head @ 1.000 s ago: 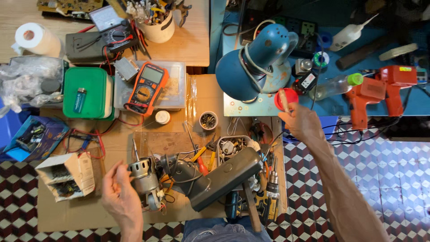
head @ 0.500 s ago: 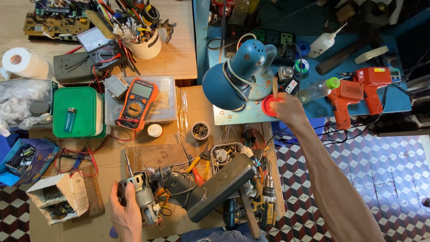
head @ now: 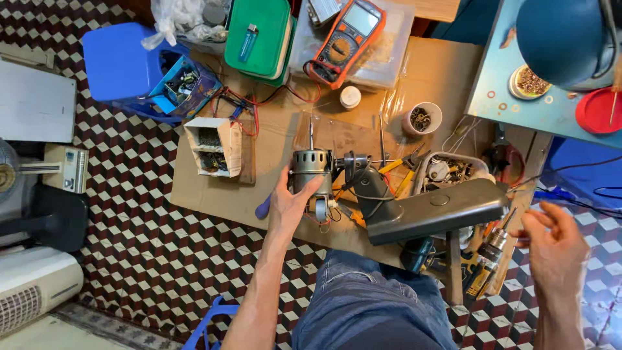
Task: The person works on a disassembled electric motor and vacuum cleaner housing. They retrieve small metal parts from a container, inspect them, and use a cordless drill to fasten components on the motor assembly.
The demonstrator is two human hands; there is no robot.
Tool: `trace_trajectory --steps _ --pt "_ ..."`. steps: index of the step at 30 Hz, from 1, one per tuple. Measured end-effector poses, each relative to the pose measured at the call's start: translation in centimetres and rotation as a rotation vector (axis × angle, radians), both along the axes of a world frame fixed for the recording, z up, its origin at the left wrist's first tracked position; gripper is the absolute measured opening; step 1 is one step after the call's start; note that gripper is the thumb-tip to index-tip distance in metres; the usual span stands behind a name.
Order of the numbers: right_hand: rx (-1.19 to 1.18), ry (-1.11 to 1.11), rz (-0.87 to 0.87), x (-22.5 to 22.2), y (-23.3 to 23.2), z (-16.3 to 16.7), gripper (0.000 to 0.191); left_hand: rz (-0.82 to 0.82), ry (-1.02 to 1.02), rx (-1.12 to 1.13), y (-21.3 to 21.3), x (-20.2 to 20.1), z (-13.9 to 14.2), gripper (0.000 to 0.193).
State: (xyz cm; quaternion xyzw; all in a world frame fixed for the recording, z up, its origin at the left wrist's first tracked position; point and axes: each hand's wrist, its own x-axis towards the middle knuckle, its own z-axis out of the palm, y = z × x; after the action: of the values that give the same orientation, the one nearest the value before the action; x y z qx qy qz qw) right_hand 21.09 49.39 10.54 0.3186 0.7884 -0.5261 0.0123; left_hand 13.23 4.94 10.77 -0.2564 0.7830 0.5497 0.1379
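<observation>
My left hand [head: 291, 204] is wrapped around a silver fan motor [head: 311, 170] that stands on the cardboard-covered bench, wires trailing from its base. A dark grey fan stand [head: 434, 210] is joined to the motor's right side and lies tilted across the bench. My right hand [head: 554, 249] hovers low at the right with its fingers loosely apart and nothing in it, close to a cordless drill [head: 483, 259]. A red lid [head: 596, 110] with a thin stick on it rests on the blue board at the upper right, beneath a blue fan housing [head: 564, 39].
An orange multimeter [head: 343, 42], a green box [head: 259, 39] with a lighter on it, a white cap [head: 350, 97] and a cup of screws [head: 421, 120] sit at the back. A carton of parts [head: 214, 146] and blue stool [head: 123, 61] are on the left. Pliers and a parts tray [head: 453, 170] crowd the middle.
My right hand left the red lid on the blue board and dropped back to the lower right. The view tipped down toward the floor and my lap. My left hand kept hold of the motor.
</observation>
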Motion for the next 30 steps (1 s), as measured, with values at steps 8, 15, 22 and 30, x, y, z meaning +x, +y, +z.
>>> trace_trajectory --steps 8,15,22,30 --pt "-0.055 0.02 -0.044 3.6 -4.4 2.0 0.049 -0.011 0.098 -0.037 -0.3 -0.1 -0.1 0.077" --pt "-0.046 -0.043 -0.137 10.4 -5.9 0.1 0.05 -0.071 0.1 -0.084 -0.8 -0.5 -1.4 0.075" --pt "-0.144 -0.216 -0.219 16.3 -10.1 -3.4 0.053 -0.155 0.092 -0.136 -1.5 -1.1 -2.5 0.076" --pt "-0.164 -0.303 -0.241 15.4 -17.4 -0.6 0.054 -0.204 0.169 -0.036 -1.8 -1.8 -4.6 0.077"
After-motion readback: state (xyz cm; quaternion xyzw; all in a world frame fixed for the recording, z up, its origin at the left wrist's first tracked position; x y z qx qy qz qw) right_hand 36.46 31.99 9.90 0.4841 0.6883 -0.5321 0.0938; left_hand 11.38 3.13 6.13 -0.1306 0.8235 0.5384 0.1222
